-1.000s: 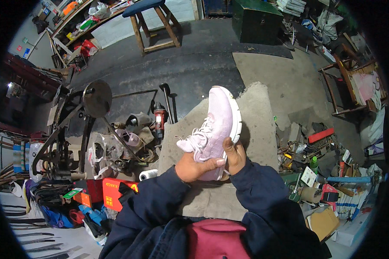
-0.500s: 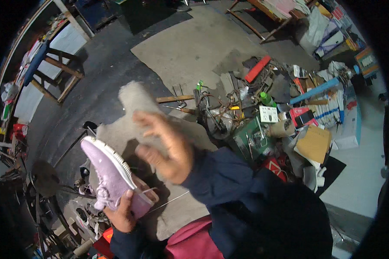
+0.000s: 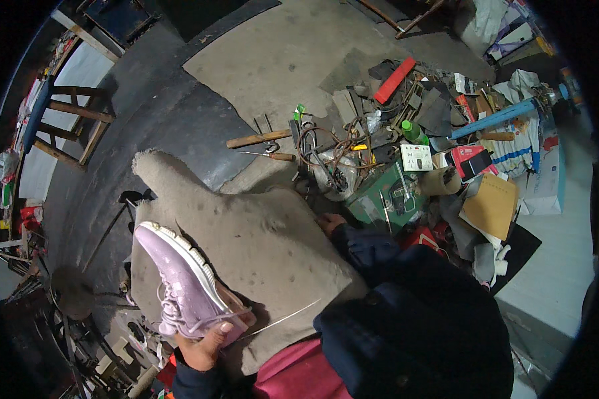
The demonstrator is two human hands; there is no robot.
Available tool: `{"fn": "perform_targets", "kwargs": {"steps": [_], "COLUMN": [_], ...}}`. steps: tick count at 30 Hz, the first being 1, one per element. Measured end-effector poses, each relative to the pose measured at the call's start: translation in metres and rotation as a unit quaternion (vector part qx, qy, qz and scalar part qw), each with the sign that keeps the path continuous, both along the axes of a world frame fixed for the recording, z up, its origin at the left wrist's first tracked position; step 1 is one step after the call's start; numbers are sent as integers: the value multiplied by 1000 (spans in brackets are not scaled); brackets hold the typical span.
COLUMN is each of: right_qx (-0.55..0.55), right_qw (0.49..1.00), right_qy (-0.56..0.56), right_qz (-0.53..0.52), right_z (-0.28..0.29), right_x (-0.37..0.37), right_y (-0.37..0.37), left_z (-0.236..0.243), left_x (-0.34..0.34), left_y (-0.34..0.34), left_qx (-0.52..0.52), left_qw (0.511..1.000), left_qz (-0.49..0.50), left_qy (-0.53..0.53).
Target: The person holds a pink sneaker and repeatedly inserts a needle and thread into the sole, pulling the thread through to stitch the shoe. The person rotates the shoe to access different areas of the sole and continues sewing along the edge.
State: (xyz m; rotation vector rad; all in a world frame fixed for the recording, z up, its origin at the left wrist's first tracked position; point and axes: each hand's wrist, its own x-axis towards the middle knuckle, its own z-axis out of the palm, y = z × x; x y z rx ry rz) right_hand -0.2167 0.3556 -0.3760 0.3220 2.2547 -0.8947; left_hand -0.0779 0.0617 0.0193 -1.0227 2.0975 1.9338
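Observation:
A lilac lace-up sneaker (image 3: 183,282) with a white sole lies on its side over the stained beige cloth (image 3: 259,233) across my lap. My left hand (image 3: 206,346) grips it by the heel end, thumb on top. A brown piece sits along the heel part of the sole, and a thin pale thread (image 3: 286,317) runs from there over the cloth. My right hand (image 3: 331,223) is low at the far right edge of the cloth, beside the green box (image 3: 373,203); the dark sleeve and cloth edge hide most of it, so its fingers do not show clearly.
Tools and scraps crowd the right: a wooden-handled hammer (image 3: 258,138), a red bar (image 3: 394,80), a green bottle (image 3: 414,132), a blue bar (image 3: 494,119) and a tan pad (image 3: 491,206). A wooden stool (image 3: 73,123) stands far left; a dark metal machine (image 3: 70,292) is nearby.
My right hand has moved from above the cloth near the sneaker to the right, down beside the green box. The sneaker, still in my left hand, appears slightly lower and further right.

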Motion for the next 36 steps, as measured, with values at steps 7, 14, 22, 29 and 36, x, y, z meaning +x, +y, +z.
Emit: {"fn": "perform_targets", "kwargs": {"steps": [7, 14, 22, 29, 36], "right_qx": [-7, 6, -20, 7, -204], "right_qw": [993, 993, 996, 991, 969], "right_qy": [79, -8, 14, -101, -24], "right_qz": [83, 119, 89, 85, 140], "right_z": [-43, -49, -46, 11, 13], "right_x": [-8, -21, -15, 13, 73], "right_y": [-4, -17, -8, 8, 74], "left_z": [20, 15, 8, -11, -15], "left_x": [-31, -34, -23, -1, 0], "left_y": [15, 18, 9, 9, 12], "left_qx": [115, 27, 44, -111, -91], "left_qw": [992, 999, 997, 993, 996], "left_qz": [-48, -43, -64, -39, -4], "left_qy": [13, 8, -29, 21, 13]}}
